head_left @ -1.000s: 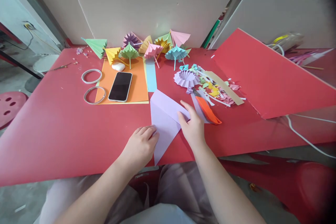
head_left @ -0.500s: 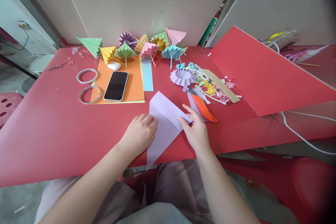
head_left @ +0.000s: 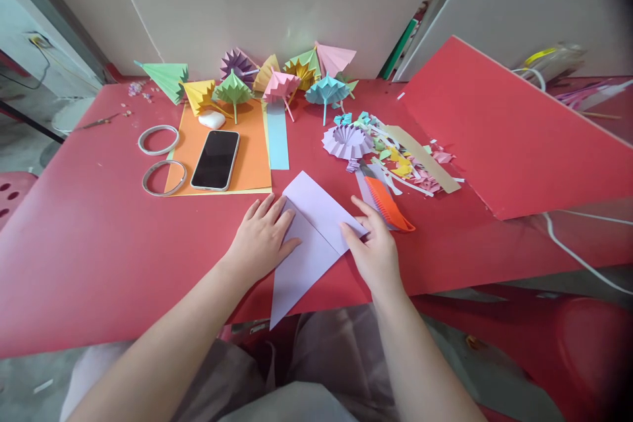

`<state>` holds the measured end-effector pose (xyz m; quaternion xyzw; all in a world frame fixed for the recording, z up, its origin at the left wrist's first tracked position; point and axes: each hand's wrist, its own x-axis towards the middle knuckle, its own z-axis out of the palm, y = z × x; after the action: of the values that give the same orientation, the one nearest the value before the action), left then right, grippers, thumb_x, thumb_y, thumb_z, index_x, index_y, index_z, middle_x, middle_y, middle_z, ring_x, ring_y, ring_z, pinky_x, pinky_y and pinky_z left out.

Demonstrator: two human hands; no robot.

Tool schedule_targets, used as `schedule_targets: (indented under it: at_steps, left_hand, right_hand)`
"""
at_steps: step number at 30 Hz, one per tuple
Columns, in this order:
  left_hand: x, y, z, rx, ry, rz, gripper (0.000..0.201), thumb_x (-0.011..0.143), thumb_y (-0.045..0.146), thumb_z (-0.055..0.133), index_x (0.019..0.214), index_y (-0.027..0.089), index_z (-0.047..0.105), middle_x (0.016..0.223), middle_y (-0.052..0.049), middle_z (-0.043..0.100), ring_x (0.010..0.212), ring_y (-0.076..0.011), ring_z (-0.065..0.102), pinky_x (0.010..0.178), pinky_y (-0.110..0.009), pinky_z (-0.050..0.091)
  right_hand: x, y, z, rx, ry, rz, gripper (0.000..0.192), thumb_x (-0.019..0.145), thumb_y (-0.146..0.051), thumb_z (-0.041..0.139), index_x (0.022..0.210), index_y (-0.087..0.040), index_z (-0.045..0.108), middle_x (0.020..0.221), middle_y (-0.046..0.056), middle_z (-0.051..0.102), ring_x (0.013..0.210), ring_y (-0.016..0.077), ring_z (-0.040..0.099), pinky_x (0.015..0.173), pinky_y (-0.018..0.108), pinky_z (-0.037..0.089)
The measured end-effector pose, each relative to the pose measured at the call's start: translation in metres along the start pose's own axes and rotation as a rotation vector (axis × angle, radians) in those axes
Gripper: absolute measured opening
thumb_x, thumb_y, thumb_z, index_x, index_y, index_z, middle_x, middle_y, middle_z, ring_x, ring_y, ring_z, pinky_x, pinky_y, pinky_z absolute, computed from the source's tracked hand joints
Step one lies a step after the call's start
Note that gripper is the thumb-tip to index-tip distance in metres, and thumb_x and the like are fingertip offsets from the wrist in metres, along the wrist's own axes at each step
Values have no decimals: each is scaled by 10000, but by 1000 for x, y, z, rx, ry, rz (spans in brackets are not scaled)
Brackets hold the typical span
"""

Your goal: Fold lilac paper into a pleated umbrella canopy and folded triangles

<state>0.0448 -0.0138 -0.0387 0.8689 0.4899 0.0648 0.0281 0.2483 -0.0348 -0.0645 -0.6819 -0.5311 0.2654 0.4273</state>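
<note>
Bench (head_left: 99, 244) in red carries, near its front edge, a folded lilac paper (head_left: 309, 237), its point hanging past the edge at six o'clock, pressed at nine o'clock by the left hand (head_left: 260, 241), fingers spread flat, while the right hand (head_left: 378, 254) pinches its three o'clock corner.

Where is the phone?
In the head view, the phone lies left of centre on the orange paper, beside two tape rings, beyond the left hand.
</note>
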Motion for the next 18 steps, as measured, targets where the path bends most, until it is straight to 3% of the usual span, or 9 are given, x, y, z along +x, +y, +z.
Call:
schedule_targets:
  at_steps: [5, 11, 18]
  left_hand:
    - [0, 0, 1, -4, 4, 3, 422, 858, 424, 503, 1179, 152, 539, 1363, -120, 465, 1283, -319, 378, 1035, -485, 338]
    - [1, 3, -1, 1, 8, -3, 414, 857, 401, 497, 1166, 131, 554, 1349, -145, 474, 1268, -334, 393, 1027, -495, 338]
    - [-2, 7, 2, -7, 26, 54, 516, 800, 513, 537, 1203, 192, 561, 1377, -191, 414, 1286, -412, 332, 1009, -553, 312]
  right_hand:
    - [0, 0, 0, -5, 11, 15, 495, 761, -343, 587, 1245, -283, 503, 885, 42, 641, 806, 190, 608, 734, 363, 495]
    - [-7, -2, 0, 32, 16, -99, 608, 778, -361, 581, 1342, -255, 380, 841, 47, 652, 727, 185, 601, 662, 341, 509]
    - [-11, -2, 3, -196, -43, -199, 833, 708, -338, 658, 1423, -259, 237, 805, 38, 647, 729, 231, 601, 678, 380, 504]
